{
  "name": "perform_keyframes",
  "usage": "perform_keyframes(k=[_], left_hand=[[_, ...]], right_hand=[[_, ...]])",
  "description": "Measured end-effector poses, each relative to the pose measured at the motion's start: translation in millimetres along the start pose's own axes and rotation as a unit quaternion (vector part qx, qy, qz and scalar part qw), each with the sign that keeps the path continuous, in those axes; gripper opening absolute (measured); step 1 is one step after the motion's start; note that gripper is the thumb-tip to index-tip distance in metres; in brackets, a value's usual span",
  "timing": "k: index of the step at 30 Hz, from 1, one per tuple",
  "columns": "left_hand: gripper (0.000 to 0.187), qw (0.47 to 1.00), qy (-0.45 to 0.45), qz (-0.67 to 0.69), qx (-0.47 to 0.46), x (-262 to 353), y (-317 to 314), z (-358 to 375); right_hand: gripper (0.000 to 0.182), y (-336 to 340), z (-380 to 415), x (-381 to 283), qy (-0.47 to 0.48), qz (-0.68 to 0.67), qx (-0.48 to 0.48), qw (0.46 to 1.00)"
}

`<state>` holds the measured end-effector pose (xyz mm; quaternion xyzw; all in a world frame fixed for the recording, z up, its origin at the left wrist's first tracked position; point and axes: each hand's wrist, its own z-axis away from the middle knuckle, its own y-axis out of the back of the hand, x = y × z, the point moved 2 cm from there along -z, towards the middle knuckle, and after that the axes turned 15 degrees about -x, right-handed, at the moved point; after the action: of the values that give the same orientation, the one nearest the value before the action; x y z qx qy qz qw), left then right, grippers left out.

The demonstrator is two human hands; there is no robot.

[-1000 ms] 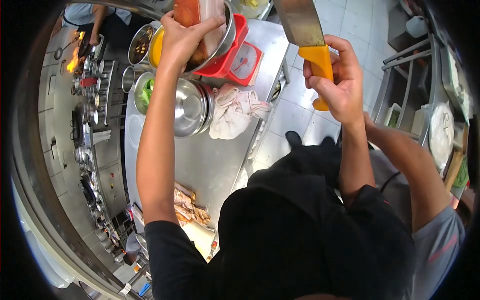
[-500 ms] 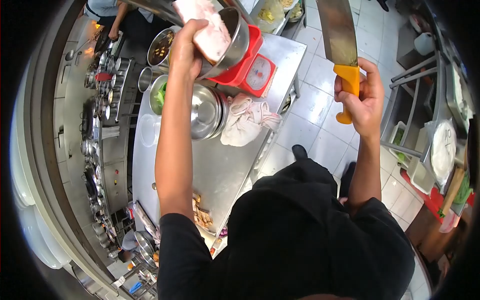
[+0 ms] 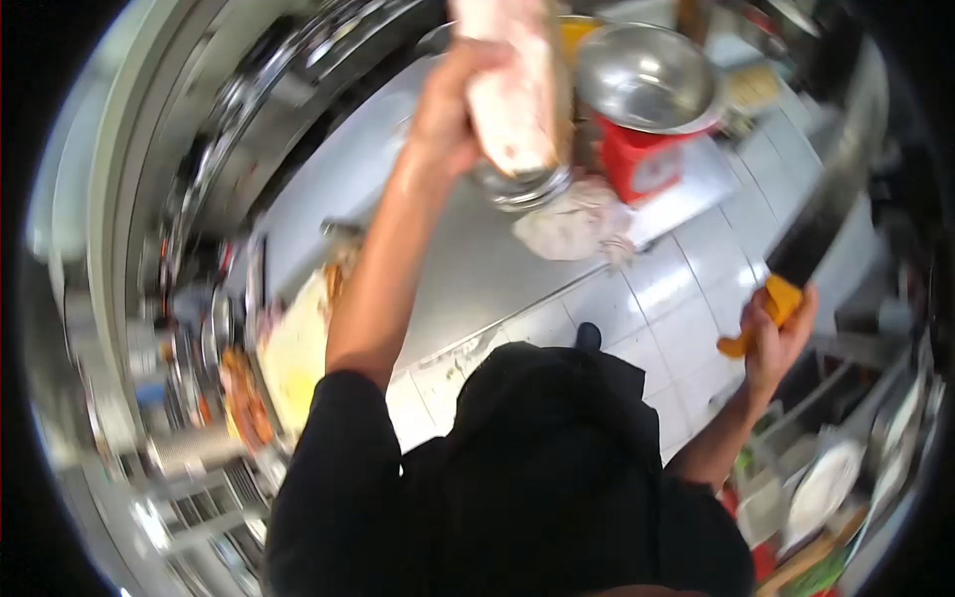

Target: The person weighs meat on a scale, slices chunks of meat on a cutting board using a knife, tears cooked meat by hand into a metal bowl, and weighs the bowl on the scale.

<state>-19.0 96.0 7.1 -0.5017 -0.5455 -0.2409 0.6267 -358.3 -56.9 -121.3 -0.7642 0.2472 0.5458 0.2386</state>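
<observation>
A slab of pale pink meat [image 3: 512,104] is gripped in my left hand [image 3: 448,109], raised over the steel table [image 3: 468,289]. Away to the right, my right hand [image 3: 778,328] is closed around the yellow handle of a large knife [image 3: 831,209], its broad blade pointing up and right. Behind the meat's lower end, stacked metal bowls [image 3: 522,191] partly show. A crumpled cloth [image 3: 577,221] lies beside them. One metal bowl [image 3: 649,78] rests on top of the red scale [image 3: 642,164]. Motion blurs the meat and the blade.
A yellowish-white cutting board [image 3: 298,348] lies at the table's left end, with browned meat [image 3: 244,398] near it. White floor tiles [image 3: 627,298] run along the table's near edge. At the lower right is a rack with a white round item [image 3: 826,483].
The view has turned, bringing the cutting board into sight. The meat has moved away from the metal bowl on the scale. My right hand with the knife now appears lower and farther right.
</observation>
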Motion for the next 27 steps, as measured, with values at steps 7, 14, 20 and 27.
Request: perform_keyframes(k=[7, 14, 20, 27], left_hand=[[0.074, 0.983, 0.099, 0.060, 0.146, -24.1, 38.8, 189.2], [0.076, 0.941, 0.118, -0.014, 0.318, -43.5, 95.1, 372.7], [0.074, 0.888, 0.256, -0.211, 0.319, -9.8, 163.9, 500.2], [0.084, 0.801, 0.316, -0.474, 0.184, 3.1, 259.2, 566.6]], right_hand=[[0.037, -31.1, 7.2, 14.4, -0.056, -0.046, -0.123, 0.990], [0.016, -118.8, 27.3, 7.3, -0.126, -0.045, -0.266, 0.954], [0.009, -223.2, 83.4, -17.2, -0.188, 0.101, -0.411, 0.886], [0.055, -360.7, 185.9, -36.3, -0.225, 0.273, -0.502, 0.790]])
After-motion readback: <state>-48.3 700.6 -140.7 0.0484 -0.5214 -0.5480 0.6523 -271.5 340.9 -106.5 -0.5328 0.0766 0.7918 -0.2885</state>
